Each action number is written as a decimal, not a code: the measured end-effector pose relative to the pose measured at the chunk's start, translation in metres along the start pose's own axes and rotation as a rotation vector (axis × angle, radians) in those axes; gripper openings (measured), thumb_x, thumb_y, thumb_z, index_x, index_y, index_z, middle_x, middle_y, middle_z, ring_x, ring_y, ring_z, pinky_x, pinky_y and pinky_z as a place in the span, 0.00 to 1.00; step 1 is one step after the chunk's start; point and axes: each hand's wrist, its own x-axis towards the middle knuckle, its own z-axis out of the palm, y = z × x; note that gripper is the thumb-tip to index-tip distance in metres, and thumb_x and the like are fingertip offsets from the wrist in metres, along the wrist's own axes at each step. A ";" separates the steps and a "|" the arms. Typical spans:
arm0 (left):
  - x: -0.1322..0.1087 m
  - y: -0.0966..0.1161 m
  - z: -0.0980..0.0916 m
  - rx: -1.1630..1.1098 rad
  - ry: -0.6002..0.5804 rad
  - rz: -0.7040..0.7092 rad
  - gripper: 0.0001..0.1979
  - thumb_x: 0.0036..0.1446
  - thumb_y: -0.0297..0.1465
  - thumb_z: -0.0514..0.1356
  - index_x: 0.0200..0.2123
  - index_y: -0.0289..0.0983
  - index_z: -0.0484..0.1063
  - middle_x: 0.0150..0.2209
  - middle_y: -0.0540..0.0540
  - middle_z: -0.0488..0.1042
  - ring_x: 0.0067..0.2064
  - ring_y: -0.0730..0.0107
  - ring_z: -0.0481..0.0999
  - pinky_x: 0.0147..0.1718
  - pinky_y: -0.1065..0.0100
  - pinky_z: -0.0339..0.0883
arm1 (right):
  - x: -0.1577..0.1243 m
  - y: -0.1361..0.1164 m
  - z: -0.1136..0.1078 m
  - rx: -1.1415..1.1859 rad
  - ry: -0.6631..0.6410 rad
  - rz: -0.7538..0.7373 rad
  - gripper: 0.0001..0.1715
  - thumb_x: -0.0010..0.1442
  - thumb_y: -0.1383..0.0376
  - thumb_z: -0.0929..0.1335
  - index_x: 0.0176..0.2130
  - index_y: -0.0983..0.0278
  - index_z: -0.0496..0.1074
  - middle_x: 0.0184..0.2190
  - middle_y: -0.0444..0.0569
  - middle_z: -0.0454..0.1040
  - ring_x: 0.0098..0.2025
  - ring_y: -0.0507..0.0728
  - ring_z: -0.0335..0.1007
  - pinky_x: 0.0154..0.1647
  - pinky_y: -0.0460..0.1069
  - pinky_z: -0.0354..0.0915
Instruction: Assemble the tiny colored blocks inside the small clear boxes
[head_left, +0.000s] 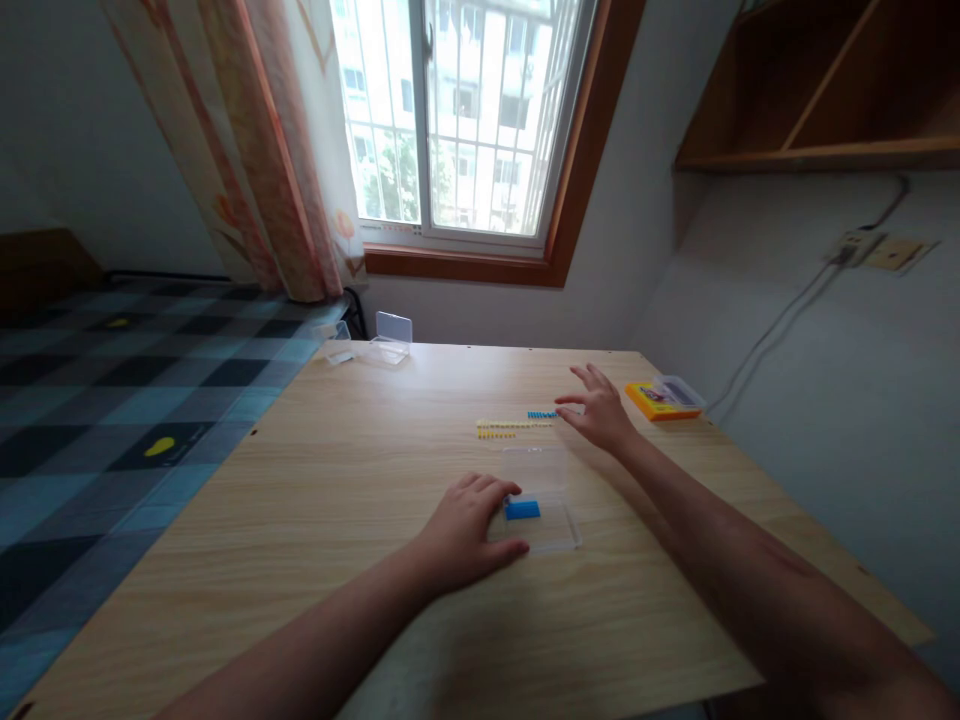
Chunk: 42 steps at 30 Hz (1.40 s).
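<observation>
My left hand [469,528] rests on the wooden table [360,560], its fingers curled against the left edge of a small clear plastic box [551,530] that holds a blue block [522,509]. My right hand [596,408] hovers further back with fingers spread, just right of a short blue strip [541,414]. Two yellow strips [510,428] lie in rows left of that hand. The right hand holds nothing.
An orange box with a clear lid [664,398] sits at the table's right edge. Two open clear boxes [375,345] stand at the far left corner. A checked bed cover [112,420] lies to the left, and a window [457,120] is behind.
</observation>
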 end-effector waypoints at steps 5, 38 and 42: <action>0.000 0.001 0.001 -0.004 0.004 0.000 0.26 0.51 0.39 0.71 0.53 0.40 0.73 0.52 0.43 0.77 0.54 0.51 0.72 0.57 0.52 0.65 | 0.038 -0.015 0.011 -0.062 -0.283 0.011 0.10 0.60 0.59 0.74 0.42 0.55 0.84 0.71 0.52 0.57 0.74 0.71 0.39 0.69 0.69 0.44; -0.002 0.004 -0.001 0.013 0.005 -0.010 0.26 0.51 0.41 0.71 0.53 0.40 0.73 0.52 0.42 0.77 0.55 0.49 0.73 0.58 0.49 0.64 | 0.059 -0.037 0.022 -0.116 -0.490 -0.118 0.10 0.55 0.66 0.74 0.38 0.57 0.85 0.69 0.51 0.61 0.72 0.70 0.49 0.68 0.65 0.47; -0.002 0.003 0.001 0.016 0.008 0.006 0.27 0.52 0.42 0.70 0.53 0.40 0.73 0.52 0.42 0.77 0.55 0.49 0.73 0.58 0.49 0.64 | 0.060 -0.040 0.008 -0.099 -0.414 -0.142 0.09 0.54 0.67 0.74 0.37 0.58 0.85 0.67 0.51 0.65 0.69 0.69 0.56 0.68 0.63 0.51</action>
